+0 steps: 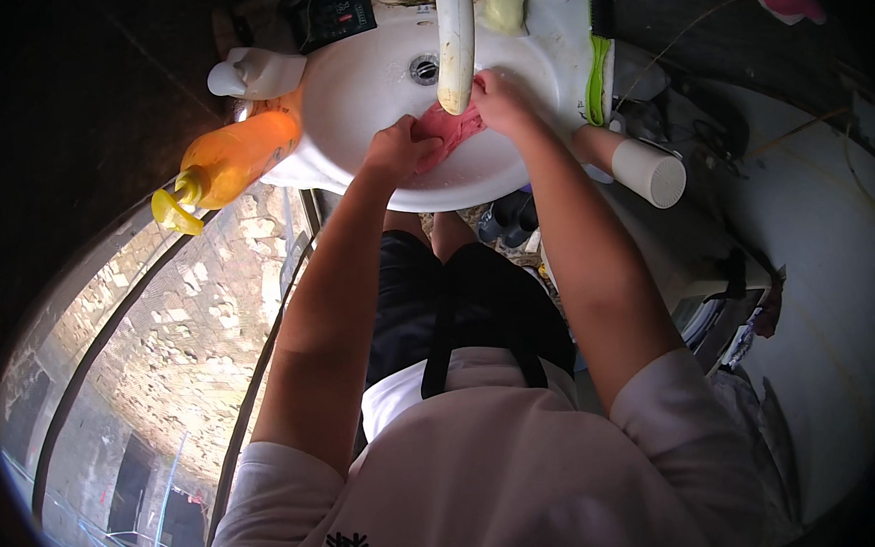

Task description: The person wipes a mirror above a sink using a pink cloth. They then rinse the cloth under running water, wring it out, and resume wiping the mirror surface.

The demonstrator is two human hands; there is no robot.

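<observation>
A wet-looking pinkish-red cloth (448, 132) is stretched between my two hands, low over the white ceramic washbasin (355, 90). My left hand (398, 148) grips its left end, thumb on top. At the other end, my right hand (500, 103) pinches the cloth, some fingers hidden behind the tap. The pale tap spout (456, 43) comes down in front of the cloth and covers a little of it. No water stream can be made out. Beyond the cloth, the round metal drain (423, 70) shows in the basin floor.
Left of the basin stand an orange pump bottle (242, 154) and a white bottle (264, 72). A dark packet (335, 13) and a bagged pale soap-like block (505, 2) lie along the back rim. At right are a green-handled brush (597, 76) and a white-and-pink cylindrical container (638, 167).
</observation>
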